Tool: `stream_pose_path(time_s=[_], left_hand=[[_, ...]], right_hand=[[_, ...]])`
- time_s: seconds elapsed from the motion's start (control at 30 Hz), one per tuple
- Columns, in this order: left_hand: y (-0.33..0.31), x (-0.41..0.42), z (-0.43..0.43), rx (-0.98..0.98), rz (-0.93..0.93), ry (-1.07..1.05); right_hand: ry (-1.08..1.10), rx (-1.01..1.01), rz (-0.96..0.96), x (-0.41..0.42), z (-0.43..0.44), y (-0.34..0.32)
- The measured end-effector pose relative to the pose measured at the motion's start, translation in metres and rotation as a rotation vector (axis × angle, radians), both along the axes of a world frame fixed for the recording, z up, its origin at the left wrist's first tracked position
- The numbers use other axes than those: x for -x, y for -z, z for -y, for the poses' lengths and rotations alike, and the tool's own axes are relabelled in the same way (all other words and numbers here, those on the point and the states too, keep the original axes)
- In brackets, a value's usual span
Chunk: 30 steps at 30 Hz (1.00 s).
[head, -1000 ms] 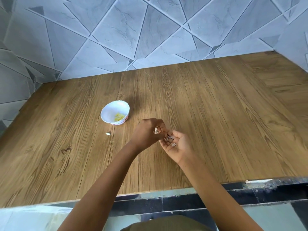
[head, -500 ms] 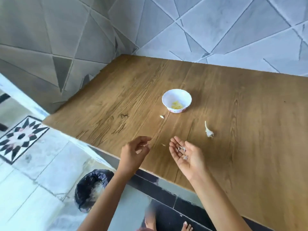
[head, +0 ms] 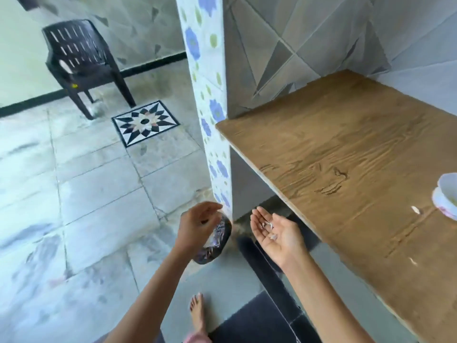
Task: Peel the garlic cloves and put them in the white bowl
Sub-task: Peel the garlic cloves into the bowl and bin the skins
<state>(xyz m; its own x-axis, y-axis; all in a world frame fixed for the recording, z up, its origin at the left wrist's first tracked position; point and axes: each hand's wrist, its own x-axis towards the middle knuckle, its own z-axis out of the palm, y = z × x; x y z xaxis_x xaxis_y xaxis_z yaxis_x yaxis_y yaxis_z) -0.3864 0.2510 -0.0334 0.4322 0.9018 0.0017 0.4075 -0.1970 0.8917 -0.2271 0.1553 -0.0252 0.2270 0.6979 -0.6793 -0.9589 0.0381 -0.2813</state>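
Swung left since half a second ago, the view now takes in the floor (head: 86, 194) beside the counter (head: 346, 157). Both hands, which then hung over the wood, are now out past its front edge. The left hand (head: 197, 226) hovers right above a bin (head: 218, 240) lined with a dark bag. Its back is to the camera and its fingers bend loosely toward the thumb; whether anything is pinched between them cannot be told. The right hand (head: 279, 236) lies palm up just beside the bin and near the counter edge. Its fingers are straight and a little spread, gripping nothing, with a few pale skins (head: 268, 225) loose on the palm, as before. The bowl (head: 442, 201) stands on the counter at the far right, cut off by the frame edge and well apart from both hands. Its inside hardly shows, so no cloves can be made out in it. A white bit (head: 415, 209) lies on the wood just beside the bowl, and a second bit (head: 413, 261) lies nearer the front edge. A pillar (head: 210, 95) tiled with blue flowers rises at the counter's left end. Beyond it a dark chair (head: 79, 60) stands on the floor, with a star tile (head: 145, 122) between the chair and the pillar. A bare foot (head: 197, 315) shows at the bottom, between the two forearms.
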Motion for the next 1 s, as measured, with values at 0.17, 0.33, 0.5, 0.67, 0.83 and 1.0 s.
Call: stream_pose_path(time_s=[0.17, 0.33, 0.5, 0.67, 0.83, 1.0], left_hand=[[0.039, 0.058, -0.082, 0.049, -0.092, -0.027], [0.081, 0.077, -0.150, 0.137, -0.147, -0.082], [0.161, 0.070, -0.194, 0.305, -0.127, -0.180], [0.307, 0.048, -0.237, 0.387, -0.148, -0.244], [0.465, 0.026, -0.263, 0.432, -0.180, -0.219], [0.556, 0.014, -0.266, 0.490, -0.099, -0.156]], right_hand=[[-0.064, 0.026, -0.052, 0.066, -0.093, 0.040], [-0.096, 0.082, -0.061, 0.096, -0.175, 0.088], [-0.156, 0.253, 0.006, 0.095, -0.245, 0.176], [-0.217, 0.429, 0.064, 0.076, -0.311, 0.326], [-0.302, 0.553, 0.095, 0.064, -0.347, 0.488], [-0.382, 0.496, 0.026, 0.057, -0.351, 0.565]])
